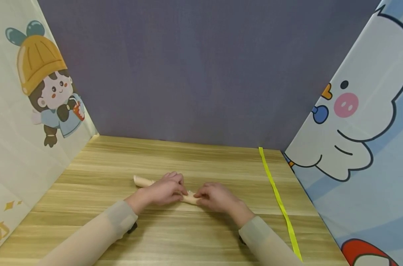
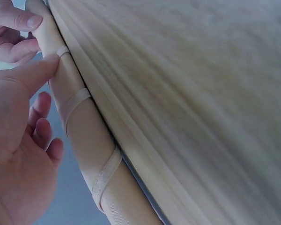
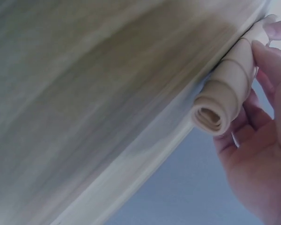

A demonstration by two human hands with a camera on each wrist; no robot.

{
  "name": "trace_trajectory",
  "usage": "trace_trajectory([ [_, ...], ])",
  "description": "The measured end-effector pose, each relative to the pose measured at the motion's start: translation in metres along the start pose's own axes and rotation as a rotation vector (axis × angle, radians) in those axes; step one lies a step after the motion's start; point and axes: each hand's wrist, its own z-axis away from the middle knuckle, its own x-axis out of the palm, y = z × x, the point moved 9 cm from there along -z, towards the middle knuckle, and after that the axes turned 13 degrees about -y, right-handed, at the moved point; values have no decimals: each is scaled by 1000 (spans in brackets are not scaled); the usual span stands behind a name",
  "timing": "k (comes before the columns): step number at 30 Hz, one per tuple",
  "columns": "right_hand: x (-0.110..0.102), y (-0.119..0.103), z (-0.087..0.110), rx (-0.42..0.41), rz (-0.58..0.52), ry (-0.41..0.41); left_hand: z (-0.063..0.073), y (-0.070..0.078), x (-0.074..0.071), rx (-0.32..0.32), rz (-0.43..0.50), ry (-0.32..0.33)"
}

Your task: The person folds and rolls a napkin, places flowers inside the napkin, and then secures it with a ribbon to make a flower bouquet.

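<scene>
Beige roll (image 1: 190, 198), partly behind left hand (image 1: 165, 190)

From my station I saw both arms enter at the lower edge of the head view and slant inward, the left forearm (image 1: 91, 234) rising to the right, the right forearm (image 1: 271, 242) to the left. Below the cuffs, the left wrist (image 1: 137, 201) and right wrist (image 1: 242, 214) were bare. I had the left hand (image 1: 164, 189) and right hand (image 1: 218, 197) back upward, facing each other, their fingertips near but apart, each in a pinch. In the left wrist view, three left fingers (image 2: 42, 131) hung curled below the palm; in the right wrist view, the right fingers (image 3: 241, 126) bent inward too.
</scene>
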Motion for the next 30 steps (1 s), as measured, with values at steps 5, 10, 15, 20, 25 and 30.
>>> trace_trajectory([
  [5, 2, 3, -1, 56, -40, -59, -2, -1, 2, -6, 45, -32],
  [10, 4, 5, 1, 74, -63, -77, -4, -4, 5, -23, 63, -49],
  [15, 5, 6, 2, 48, -79, -69, -4, -5, 7, -29, 72, -52],
  [20, 8, 9, 0, 23, -143, -82, -4, -8, 7, -50, 107, -61],
  [25, 8, 8, 1, 1, -200, -95, -6, -13, 8, -68, 150, -47],
  [30, 7, 5, 2, -4, -214, -94, -10, -16, 9, -80, 174, -33],
])
